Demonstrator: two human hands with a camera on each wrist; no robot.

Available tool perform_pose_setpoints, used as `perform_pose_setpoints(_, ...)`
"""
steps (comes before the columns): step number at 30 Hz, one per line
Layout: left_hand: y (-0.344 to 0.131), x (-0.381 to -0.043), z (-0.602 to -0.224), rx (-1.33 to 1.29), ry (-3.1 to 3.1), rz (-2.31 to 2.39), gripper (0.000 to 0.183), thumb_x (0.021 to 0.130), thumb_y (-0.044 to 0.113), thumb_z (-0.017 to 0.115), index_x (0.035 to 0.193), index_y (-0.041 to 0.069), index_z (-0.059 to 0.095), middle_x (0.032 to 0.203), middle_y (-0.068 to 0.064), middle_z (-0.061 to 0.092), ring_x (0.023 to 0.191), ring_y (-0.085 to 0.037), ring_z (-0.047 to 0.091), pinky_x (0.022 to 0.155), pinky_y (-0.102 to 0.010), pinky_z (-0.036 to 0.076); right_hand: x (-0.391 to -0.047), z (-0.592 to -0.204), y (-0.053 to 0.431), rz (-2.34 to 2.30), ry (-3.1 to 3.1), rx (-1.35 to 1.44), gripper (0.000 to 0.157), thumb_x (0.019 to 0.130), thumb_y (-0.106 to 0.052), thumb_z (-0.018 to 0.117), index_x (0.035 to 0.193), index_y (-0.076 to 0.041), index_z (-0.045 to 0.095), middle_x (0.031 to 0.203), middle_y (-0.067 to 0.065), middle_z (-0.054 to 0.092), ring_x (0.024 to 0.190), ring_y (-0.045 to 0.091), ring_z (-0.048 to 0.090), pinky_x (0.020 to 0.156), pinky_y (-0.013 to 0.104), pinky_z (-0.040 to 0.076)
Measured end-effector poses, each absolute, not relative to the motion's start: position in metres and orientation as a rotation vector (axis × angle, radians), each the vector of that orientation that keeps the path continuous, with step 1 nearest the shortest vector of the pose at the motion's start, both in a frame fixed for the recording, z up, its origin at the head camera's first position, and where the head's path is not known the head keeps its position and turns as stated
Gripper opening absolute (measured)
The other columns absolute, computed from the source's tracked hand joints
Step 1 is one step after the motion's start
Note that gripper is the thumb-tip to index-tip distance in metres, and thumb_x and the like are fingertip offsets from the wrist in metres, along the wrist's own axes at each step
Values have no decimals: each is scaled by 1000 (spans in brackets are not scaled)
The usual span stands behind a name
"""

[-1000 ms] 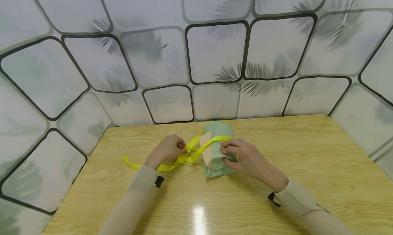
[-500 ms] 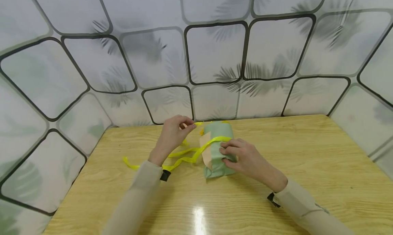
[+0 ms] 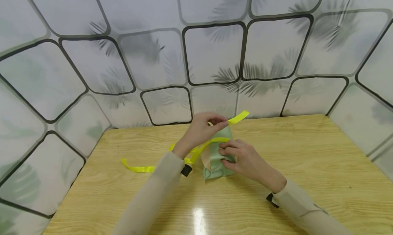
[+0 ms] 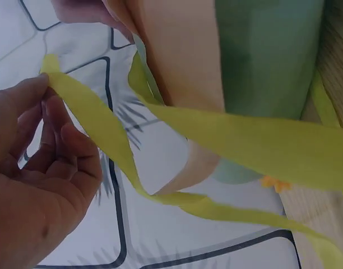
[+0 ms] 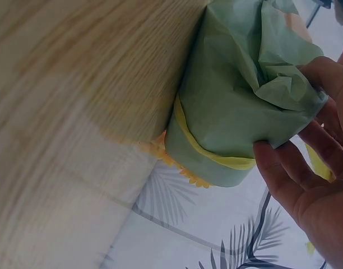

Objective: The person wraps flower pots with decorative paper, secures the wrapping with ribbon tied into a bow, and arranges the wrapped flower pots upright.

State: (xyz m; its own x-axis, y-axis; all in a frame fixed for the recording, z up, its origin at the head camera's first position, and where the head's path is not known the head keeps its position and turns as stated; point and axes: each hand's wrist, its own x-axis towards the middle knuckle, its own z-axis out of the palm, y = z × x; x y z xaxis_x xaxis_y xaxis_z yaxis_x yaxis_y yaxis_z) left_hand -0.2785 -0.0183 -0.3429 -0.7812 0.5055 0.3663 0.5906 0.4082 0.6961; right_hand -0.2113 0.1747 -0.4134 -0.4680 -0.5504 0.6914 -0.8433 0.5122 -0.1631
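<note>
A green paper-wrapped bouquet (image 3: 218, 165) with a peach inner sheet lies on the table. Orange petals (image 5: 191, 176) peek from its far end in the right wrist view. Around the wrap runs a yellow ribbon (image 5: 208, 157). My left hand (image 3: 201, 129) is raised over the bouquet's far end, pinching one ribbon end (image 4: 51, 75) between thumb and forefinger; a short tail points right. My right hand (image 3: 247, 158) grips the bouquet's right side, its fingers and thumb on the crumpled green paper. The other ribbon tail (image 3: 139, 169) trails left on the wood, partly hidden by the left forearm.
The wooden table (image 3: 301, 146) ends at a patterned fabric wall (image 3: 215, 54) just beyond the bouquet. Dark wrist straps (image 3: 186, 170) show at both sleeves.
My left hand has moved from the ribbon's crossing left of the bouquet, up and then right over its far end, drawing a ribbon end along. My right hand stays in place.
</note>
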Motion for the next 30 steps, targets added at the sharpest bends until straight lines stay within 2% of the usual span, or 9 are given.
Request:
perform_pose_setpoints(3,-16,-284,-341,-995,-2570,-1290,19,100,32,68,109,19,79,100,5,77,87,-8,67,73,-25,55,-212,-415,174,675,-2179,1131,28,70,-6,92,94,-6,78,104,9,75,91,23,70,72,32,61)
perform_pose_setpoints(8,-32,-297,-333,-842,-2399,-1134,17,101,22,67,108,10,76,98,-5,74,87,-16,71,77,-28,60,-212,-416,172,678,-2190,1126,28,71,-7,92,96,-6,79,106,10,75,94,25,70,75,34,62)
perform_pose_setpoints(18,-79,-302,-315,-573,-2247,-933,15,104,15,61,108,3,70,101,-18,59,70,-27,64,66,-35,57,-210,-414,174,653,-2212,1097,29,71,-8,92,97,-6,79,107,11,75,95,26,70,74,35,62)
perform_pose_setpoints(24,-68,-294,-308,-773,-2356,-1022,17,101,19,67,108,5,75,94,-11,69,67,-21,63,63,-31,53,-210,-413,175,658,-2208,1101,30,71,-7,92,97,-6,79,107,11,75,95,26,70,74,35,62)
perform_pose_setpoints(30,-29,-291,-326,-968,-2498,-1126,19,101,22,67,110,9,77,99,-6,72,73,-16,66,65,-24,55,-211,-414,176,665,-2202,1117,29,71,-7,92,96,-7,78,108,10,75,95,25,70,75,35,61)
